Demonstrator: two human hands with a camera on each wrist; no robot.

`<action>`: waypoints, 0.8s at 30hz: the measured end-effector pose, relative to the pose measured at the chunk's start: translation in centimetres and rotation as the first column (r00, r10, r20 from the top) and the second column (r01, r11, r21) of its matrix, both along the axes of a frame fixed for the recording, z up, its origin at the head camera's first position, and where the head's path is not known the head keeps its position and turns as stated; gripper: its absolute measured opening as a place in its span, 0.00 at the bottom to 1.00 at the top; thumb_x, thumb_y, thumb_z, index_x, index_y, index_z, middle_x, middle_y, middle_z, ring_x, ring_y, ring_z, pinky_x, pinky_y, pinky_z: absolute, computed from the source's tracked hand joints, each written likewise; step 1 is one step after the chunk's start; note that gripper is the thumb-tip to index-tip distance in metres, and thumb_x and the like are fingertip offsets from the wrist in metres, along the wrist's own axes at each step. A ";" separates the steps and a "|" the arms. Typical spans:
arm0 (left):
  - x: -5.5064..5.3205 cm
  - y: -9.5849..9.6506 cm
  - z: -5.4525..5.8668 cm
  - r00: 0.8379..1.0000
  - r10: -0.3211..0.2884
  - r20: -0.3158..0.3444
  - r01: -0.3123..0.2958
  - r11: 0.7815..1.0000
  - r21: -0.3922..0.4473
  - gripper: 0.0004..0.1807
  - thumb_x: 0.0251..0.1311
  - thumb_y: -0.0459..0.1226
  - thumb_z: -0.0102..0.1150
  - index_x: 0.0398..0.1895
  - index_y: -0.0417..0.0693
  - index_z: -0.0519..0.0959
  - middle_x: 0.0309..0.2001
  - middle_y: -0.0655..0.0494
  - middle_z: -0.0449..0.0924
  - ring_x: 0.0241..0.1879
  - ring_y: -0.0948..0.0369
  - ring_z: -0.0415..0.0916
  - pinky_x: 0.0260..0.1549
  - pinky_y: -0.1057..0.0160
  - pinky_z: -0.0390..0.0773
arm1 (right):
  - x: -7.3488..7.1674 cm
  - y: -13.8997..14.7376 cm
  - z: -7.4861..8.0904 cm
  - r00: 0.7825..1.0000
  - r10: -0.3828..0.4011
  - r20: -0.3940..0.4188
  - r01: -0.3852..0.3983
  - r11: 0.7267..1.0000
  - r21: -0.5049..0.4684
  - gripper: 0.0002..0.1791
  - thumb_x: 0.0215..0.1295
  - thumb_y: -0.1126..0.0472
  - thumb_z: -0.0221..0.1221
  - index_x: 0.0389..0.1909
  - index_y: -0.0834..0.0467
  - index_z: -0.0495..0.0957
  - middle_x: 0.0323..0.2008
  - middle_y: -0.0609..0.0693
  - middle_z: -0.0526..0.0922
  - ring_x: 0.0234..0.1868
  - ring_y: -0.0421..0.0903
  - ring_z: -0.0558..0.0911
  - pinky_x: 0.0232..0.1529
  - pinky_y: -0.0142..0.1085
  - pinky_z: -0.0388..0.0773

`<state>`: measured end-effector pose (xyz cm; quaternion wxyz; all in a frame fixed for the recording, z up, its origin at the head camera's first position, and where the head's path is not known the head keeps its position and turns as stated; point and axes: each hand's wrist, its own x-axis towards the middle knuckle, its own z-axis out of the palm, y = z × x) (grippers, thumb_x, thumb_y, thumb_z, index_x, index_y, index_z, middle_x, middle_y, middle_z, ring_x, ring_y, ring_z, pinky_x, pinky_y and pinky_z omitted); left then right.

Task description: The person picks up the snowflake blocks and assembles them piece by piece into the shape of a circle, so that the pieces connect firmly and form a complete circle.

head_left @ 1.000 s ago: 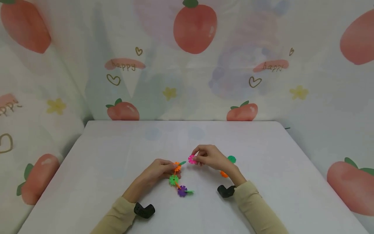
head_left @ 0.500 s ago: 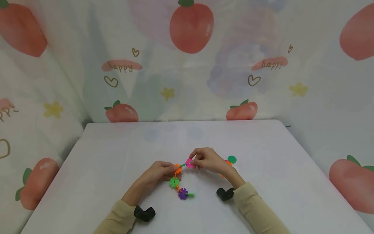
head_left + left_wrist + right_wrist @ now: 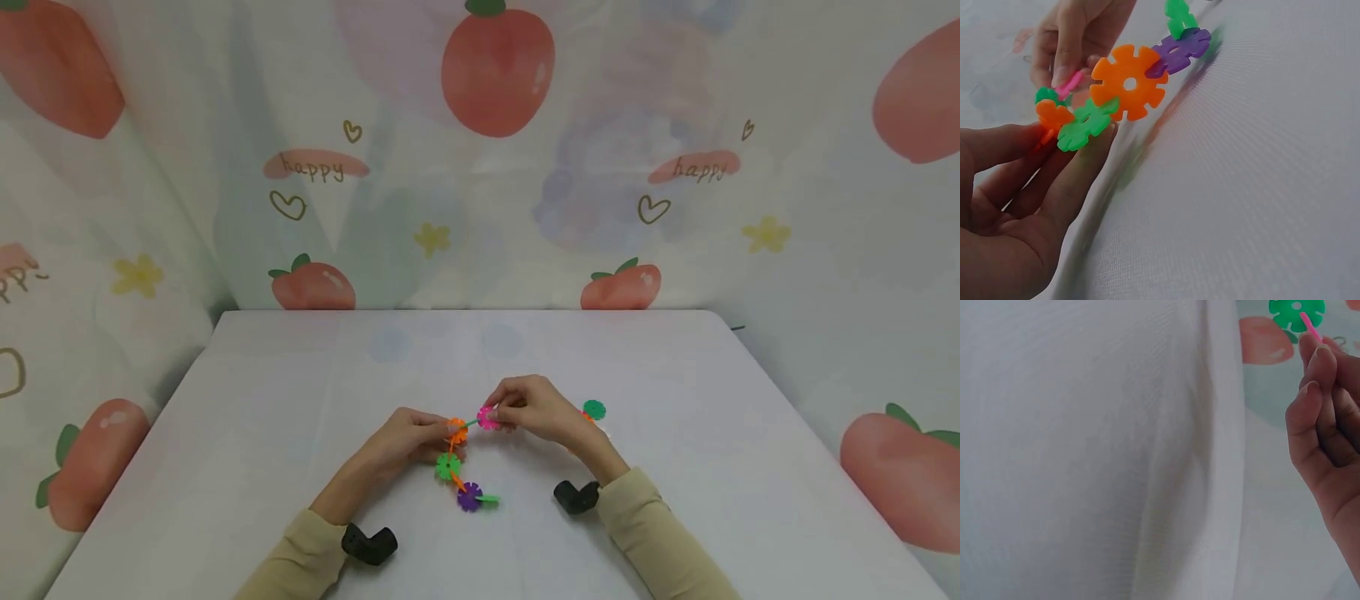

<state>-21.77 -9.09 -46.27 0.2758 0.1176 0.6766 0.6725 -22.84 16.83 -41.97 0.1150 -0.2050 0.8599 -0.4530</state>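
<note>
A chain of notched plastic snowflake discs hangs between both hands. My left hand [image 3: 412, 435] pinches the orange disc [image 3: 457, 430] near its upper end. Below that run a light green disc [image 3: 447, 467], another orange disc [image 3: 1129, 82], a purple disc [image 3: 470, 497] and a light green end disc [image 3: 487, 500]. A dark green disc [image 3: 1297, 312] joins the held orange disc at its other side. Thumb and fingers of my right hand [image 3: 531, 408] pinch a pink disc [image 3: 487, 418], whose edge meets the dark green disc's edge in the right wrist view.
Behind the right wrist lie more discs, among them a dark green one [image 3: 594, 409] and partly hidden orange and white ones. Both wrists carry black camera mounts [image 3: 576, 497]. A white cloth covers the table [image 3: 300, 375], with a fruit-print curtain [image 3: 480, 208] behind.
My right hand has brought the pink disc left and slightly down to the dark green disc, where it now meets the edge. The left hand keeps its hold on the chain.
</note>
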 end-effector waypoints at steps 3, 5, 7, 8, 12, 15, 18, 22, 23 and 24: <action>0.0 0.0 0.0 1.000 -0.005 0.001 0.005 1.000 -0.008 0.19 0.72 0.39 0.60 0.53 0.30 0.84 0.42 0.40 0.90 0.44 0.55 0.89 0.49 0.59 0.86 | 0.1 0.0 0.1 1.000 -0.005 0.016 0.005 1.000 -0.019 0.04 0.69 0.65 0.65 0.42 0.58 0.86 0.31 0.48 0.88 0.29 0.44 0.83 0.37 0.43 0.85; -0.1 0.0 0.0 1.000 -0.011 0.000 0.011 1.000 -0.012 0.18 0.71 0.38 0.60 0.53 0.30 0.84 0.42 0.41 0.90 0.44 0.55 0.89 0.49 0.59 0.86 | 0.2 0.0 0.2 1.000 -0.005 0.023 0.005 0.999 -0.032 0.04 0.69 0.64 0.65 0.41 0.57 0.86 0.32 0.48 0.89 0.29 0.44 0.83 0.37 0.44 0.85; -0.1 -0.1 0.0 1.000 -0.017 -0.003 0.017 1.000 -0.017 0.18 0.71 0.38 0.60 0.52 0.30 0.84 0.42 0.41 0.90 0.43 0.55 0.89 0.48 0.59 0.86 | 0.2 0.0 0.2 1.000 0.001 0.031 0.000 0.999 -0.047 0.04 0.69 0.63 0.65 0.41 0.58 0.86 0.33 0.49 0.89 0.30 0.45 0.83 0.38 0.45 0.85; -0.1 -0.1 0.0 1.000 -0.020 -0.006 0.020 1.000 -0.020 0.18 0.70 0.38 0.60 0.52 0.30 0.85 0.42 0.42 0.90 0.43 0.56 0.89 0.48 0.59 0.86 | 0.2 0.0 0.2 0.999 0.005 0.032 -0.004 0.999 -0.052 0.04 0.69 0.63 0.65 0.41 0.58 0.86 0.33 0.49 0.89 0.30 0.45 0.83 0.38 0.46 0.85; 0.1 0.0 -0.1 1.000 -0.023 -0.007 0.023 0.999 -0.029 0.17 0.70 0.36 0.60 0.51 0.29 0.85 0.41 0.42 0.90 0.41 0.57 0.89 0.46 0.60 0.87 | 0.2 0.1 0.2 0.999 0.030 0.030 -0.028 0.998 -0.062 0.04 0.68 0.65 0.65 0.41 0.58 0.87 0.34 0.50 0.90 0.30 0.46 0.84 0.39 0.47 0.86; 0.2 0.1 0.1 1.000 -0.018 -0.003 0.018 0.999 -0.038 0.16 0.69 0.35 0.60 0.50 0.29 0.85 0.40 0.42 0.90 0.39 0.58 0.89 0.44 0.61 0.87 | 0.0 0.2 0.2 0.998 0.054 0.017 -0.053 0.996 -0.070 0.05 0.68 0.67 0.64 0.41 0.59 0.87 0.33 0.50 0.90 0.30 0.46 0.85 0.38 0.46 0.86; 0.4 0.1 0.2 1.000 -0.026 -0.009 0.025 0.999 -0.034 0.16 0.69 0.35 0.61 0.50 0.28 0.85 0.40 0.43 0.90 0.38 0.59 0.88 0.43 0.61 0.87 | 0.0 0.4 -0.1 0.997 0.074 0.021 -0.073 0.994 -0.077 0.05 0.68 0.68 0.63 0.41 0.60 0.86 0.33 0.52 0.90 0.29 0.48 0.85 0.36 0.44 0.85; 0.4 -0.1 0.4 0.998 -0.041 -0.049 0.038 0.998 -0.048 0.15 0.69 0.34 0.58 0.48 0.28 0.85 0.39 0.42 0.90 0.37 0.59 0.88 0.41 0.62 0.87 | 0.0 0.3 -0.5 0.995 0.098 0.036 -0.094 0.992 -0.087 0.05 0.68 0.70 0.62 0.41 0.62 0.85 0.35 0.54 0.90 0.29 0.50 0.86 0.36 0.42 0.86; 0.4 -0.1 0.5 0.997 -0.042 -0.057 0.039 0.998 -0.054 0.15 0.69 0.34 0.58 0.48 0.28 0.85 0.39 0.42 0.90 0.37 0.59 0.88 0.41 0.63 0.87 | 0.0 0.3 -0.7 0.995 0.092 0.038 -0.089 0.993 -0.082 0.06 0.68 0.70 0.61 0.41 0.62 0.85 0.35 0.53 0.90 0.30 0.50 0.86 0.36 0.40 0.86; 0.3 -0.1 0.6 0.997 -0.042 -0.067 0.038 0.997 -0.065 0.16 0.70 0.34 0.58 0.48 0.28 0.85 0.39 0.42 0.90 0.38 0.59 0.88 0.41 0.63 0.87 | -0.1 0.2 -0.8 0.996 0.085 0.039 -0.082 0.994 -0.079 0.06 0.68 0.70 0.61 0.41 0.61 0.85 0.34 0.52 0.90 0.29 0.50 0.86 0.36 0.39 0.86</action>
